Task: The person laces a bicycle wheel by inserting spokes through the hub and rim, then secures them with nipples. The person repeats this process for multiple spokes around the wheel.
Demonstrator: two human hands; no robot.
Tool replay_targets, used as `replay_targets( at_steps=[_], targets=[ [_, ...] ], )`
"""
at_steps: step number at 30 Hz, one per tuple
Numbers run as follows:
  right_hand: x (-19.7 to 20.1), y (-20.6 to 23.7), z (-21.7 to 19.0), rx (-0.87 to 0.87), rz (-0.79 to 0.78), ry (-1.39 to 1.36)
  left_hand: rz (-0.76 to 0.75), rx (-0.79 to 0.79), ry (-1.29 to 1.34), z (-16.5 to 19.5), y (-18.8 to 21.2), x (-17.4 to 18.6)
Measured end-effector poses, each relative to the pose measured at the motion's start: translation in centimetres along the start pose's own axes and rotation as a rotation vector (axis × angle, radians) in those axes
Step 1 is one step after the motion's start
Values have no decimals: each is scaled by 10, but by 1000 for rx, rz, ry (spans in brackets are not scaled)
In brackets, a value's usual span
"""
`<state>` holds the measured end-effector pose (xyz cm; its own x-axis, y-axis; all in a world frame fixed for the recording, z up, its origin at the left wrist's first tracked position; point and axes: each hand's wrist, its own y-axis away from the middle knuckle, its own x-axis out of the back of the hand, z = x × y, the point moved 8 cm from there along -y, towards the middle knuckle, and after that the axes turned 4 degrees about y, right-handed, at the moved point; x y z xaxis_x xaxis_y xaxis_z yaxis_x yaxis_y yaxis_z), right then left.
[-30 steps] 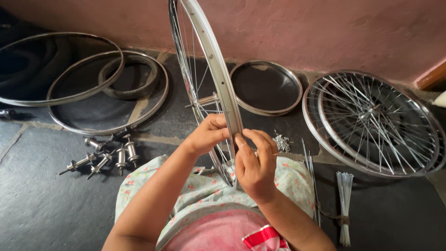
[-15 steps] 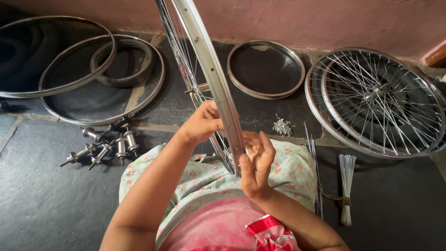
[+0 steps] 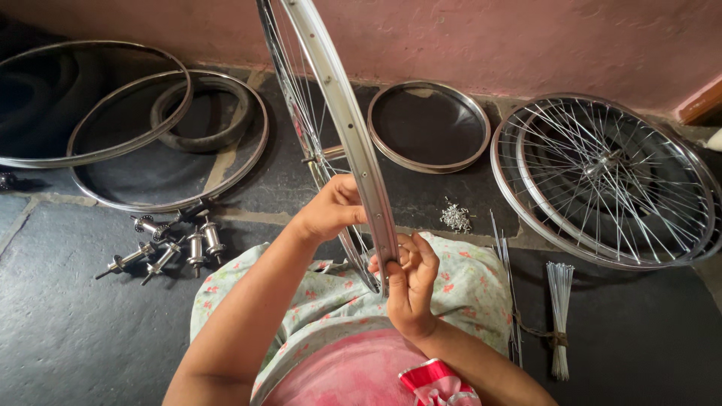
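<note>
A shiny bicycle wheel rim [image 3: 342,113] with thin spokes stands upright in front of me, its lower edge resting at my lap. My left hand [image 3: 329,210] grips the rim from the left side at about mid-height. My right hand [image 3: 410,278] is closed around the rim's lower edge, fingers pinched against it; whether a small part is between the fingertips is hidden. The hub [image 3: 325,156] of this wheel shows between the spokes behind the rim.
Bare rims [image 3: 169,195] and a tyre [image 3: 199,113] lie at the left, a small rim [image 3: 429,124] at the wall, two spoked wheels [image 3: 602,180] at the right. Several hubs [image 3: 169,244], a nipple pile [image 3: 455,218] and spoke bundles [image 3: 558,316] lie on the dark stone floor.
The view has shifted slightly. My left hand has slid a little higher along the rim, and my right hand has moved lower, gripping the rim's bottom edge.
</note>
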<state>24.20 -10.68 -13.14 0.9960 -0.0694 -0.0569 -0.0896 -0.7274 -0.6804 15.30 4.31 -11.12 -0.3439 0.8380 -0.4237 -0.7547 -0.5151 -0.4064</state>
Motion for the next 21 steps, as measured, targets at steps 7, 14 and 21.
replay_targets(
  at_steps=[7,14,21],
  targets=[
    [5,3,4,0,30,24,-34,-8,-62,-7,0,-7],
    [8,6,7,0,27,35,-54,-25,-21,-1,-4,-11],
    [11,8,12,-29,42,31,-49,7,-60,-11,-2,-6]
  ],
)
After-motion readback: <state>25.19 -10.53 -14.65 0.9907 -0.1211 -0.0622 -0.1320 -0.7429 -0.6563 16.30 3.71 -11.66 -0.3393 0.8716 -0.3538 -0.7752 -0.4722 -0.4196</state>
